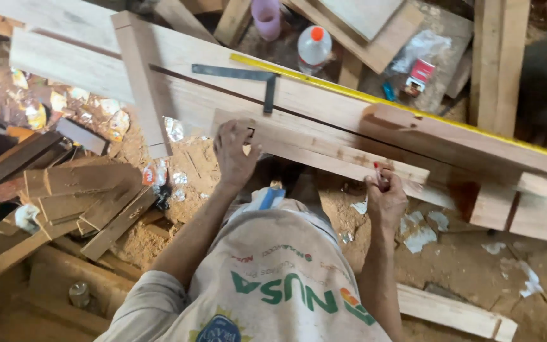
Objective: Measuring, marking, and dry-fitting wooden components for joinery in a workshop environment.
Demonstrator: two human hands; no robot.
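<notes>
My left hand [234,153] lies flat on the near left end of a narrow pale wooden strip [324,155], fingers beside a small dark notch in it. My right hand [384,197] grips a red pencil [377,170] with its tip at the strip's near edge, further right. The strip rests on wide planks [324,104] that run diagonally across the view. A dark metal try square [248,75] lies on those planks just beyond my left hand. A long yellow straightedge [413,113] runs along their far edge.
A plastic bottle [314,47] with an orange cap, a purple cup [266,17] and a small red and white box [420,71] sit behind the planks. Wood offcuts [77,199] are piled at left. A loose plank [454,311] lies on the sawdust floor at lower right.
</notes>
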